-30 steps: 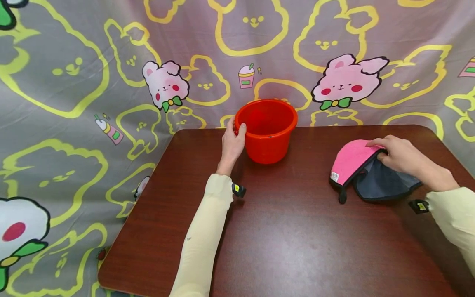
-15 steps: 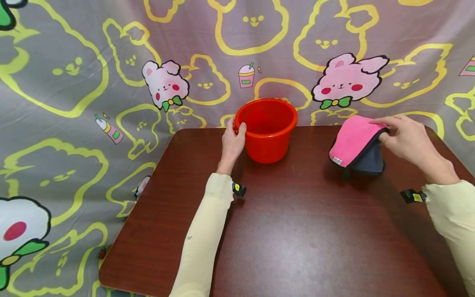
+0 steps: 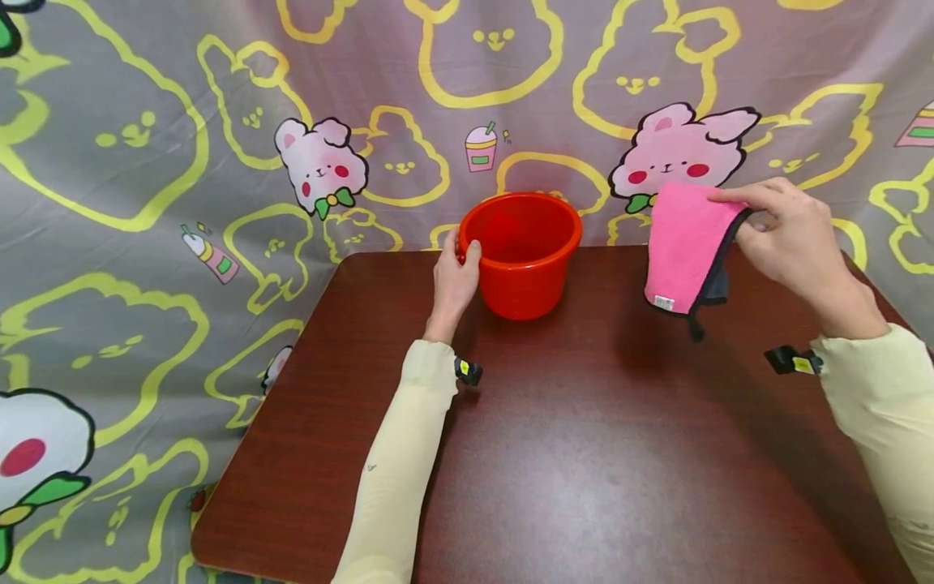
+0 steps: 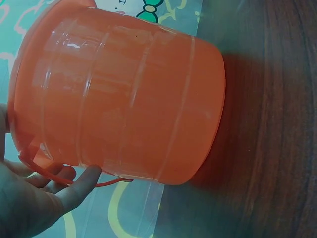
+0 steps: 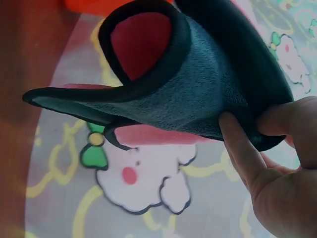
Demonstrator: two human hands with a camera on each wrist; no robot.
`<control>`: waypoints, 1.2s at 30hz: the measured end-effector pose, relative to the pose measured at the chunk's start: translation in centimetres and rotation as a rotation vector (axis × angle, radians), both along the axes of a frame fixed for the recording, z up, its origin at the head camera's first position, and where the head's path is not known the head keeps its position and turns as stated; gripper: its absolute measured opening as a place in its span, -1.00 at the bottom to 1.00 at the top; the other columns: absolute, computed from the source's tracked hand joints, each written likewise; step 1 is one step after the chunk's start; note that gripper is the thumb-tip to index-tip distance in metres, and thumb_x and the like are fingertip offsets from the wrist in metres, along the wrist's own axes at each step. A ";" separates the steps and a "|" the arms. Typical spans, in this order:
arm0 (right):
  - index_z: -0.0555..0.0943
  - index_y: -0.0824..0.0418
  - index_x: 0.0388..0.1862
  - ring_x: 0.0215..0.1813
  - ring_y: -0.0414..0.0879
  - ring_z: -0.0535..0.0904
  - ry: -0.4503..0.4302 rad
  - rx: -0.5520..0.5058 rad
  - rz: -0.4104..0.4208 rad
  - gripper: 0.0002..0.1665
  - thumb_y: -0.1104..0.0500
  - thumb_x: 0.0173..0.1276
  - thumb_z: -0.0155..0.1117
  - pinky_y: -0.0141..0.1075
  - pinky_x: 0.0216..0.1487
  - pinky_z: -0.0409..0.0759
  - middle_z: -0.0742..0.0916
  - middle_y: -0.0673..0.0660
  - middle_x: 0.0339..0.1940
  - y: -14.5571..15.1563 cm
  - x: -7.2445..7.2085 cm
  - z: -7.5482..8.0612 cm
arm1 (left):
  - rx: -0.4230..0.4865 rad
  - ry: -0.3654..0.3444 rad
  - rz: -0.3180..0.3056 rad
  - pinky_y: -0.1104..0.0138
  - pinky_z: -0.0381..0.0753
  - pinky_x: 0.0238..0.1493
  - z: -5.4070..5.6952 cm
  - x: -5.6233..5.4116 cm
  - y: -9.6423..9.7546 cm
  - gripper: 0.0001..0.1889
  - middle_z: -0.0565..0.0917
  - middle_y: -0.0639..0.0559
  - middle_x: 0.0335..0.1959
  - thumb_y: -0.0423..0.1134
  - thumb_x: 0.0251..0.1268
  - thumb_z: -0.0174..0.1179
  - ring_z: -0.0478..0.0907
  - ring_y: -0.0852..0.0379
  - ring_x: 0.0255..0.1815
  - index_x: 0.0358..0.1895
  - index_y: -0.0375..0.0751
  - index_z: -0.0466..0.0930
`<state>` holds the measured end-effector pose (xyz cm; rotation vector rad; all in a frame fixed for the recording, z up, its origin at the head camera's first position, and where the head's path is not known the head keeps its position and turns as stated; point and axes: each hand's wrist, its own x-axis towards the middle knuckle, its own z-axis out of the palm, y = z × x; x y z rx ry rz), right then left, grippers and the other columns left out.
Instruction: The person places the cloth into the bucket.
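Note:
A red plastic bucket (image 3: 521, 284) stands upright towards the back of the table. My left hand (image 3: 456, 284) grips its rim on the left side, and in the left wrist view the fingers (image 4: 81, 191) lie by the bucket's thin red handle (image 4: 106, 183). Raised above the table on the right, my right hand (image 3: 791, 235) pinches one edge of a cleaning cloth (image 3: 686, 243), pink on one face and dark grey on the other, with black edging. The cloth hangs folded, a white label and a black loop at its lower end. In the right wrist view the cloth (image 5: 198, 84) curls over.
The dark brown wooden table (image 3: 584, 454) has rounded corners. Behind it and to its left hangs a grey curtain (image 3: 409, 65) with cartoon rabbit prints, close to the bucket's far side.
My right hand has lifted the cloth up off the table and slightly left, so it hangs folded in the air. The left hand and the bucket have stayed in place.

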<state>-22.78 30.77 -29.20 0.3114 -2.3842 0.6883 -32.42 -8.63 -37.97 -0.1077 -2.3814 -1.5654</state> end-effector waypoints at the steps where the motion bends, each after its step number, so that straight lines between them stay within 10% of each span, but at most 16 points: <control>1: 0.71 0.10 0.08 -0.27 -0.48 0.25 0.017 -0.004 0.005 -0.45 0.43 0.21 0.01 -0.55 -0.48 0.15 0.66 0.01 -0.15 -0.3 -0.1 0.3 | -0.001 0.002 0.001 0.16 0.49 0.33 0.0 0.0 0.0 -0.38 0.47 -0.03 0.37 0.06 0.44 0.00 0.49 0.00 0.27 0.50 -0.03 0.19; 9: 0.75 0.11 -0.01 -0.24 -0.58 0.25 0.127 -0.053 0.042 -0.52 0.43 0.21 0.08 -0.53 -0.38 0.14 0.43 -0.58 -0.24 -2.4 -0.5 2.7 | -0.001 -0.012 0.002 0.18 0.48 0.34 0.1 0.2 -0.1 -0.38 0.47 -0.03 0.37 0.06 0.45 -0.01 0.48 0.01 0.28 0.50 -0.02 0.18; 30: 0.76 0.16 -0.04 -0.18 -0.54 0.39 0.315 -0.258 0.191 -0.73 0.30 0.31 0.28 -0.56 -0.24 0.21 0.51 -0.60 -0.30 -10.1 -2.2 7.3 | 0.003 0.006 -0.003 0.18 0.55 0.26 0.1 0.0 -0.1 -0.39 0.54 -0.07 0.24 0.04 0.44 0.02 0.50 0.01 0.18 0.48 -0.03 0.21; 36: 0.74 0.24 -0.02 -0.13 -0.51 0.45 0.317 -0.343 0.265 -0.73 0.31 0.31 0.31 -0.62 -0.20 0.37 0.69 -0.16 -0.24 -13.0 -3.0 7.1 | -0.001 0.009 0.002 0.19 0.55 0.25 -0.1 0.0 -0.2 -0.40 0.53 -0.03 0.25 0.05 0.43 0.02 0.49 0.03 0.18 0.47 -0.02 0.23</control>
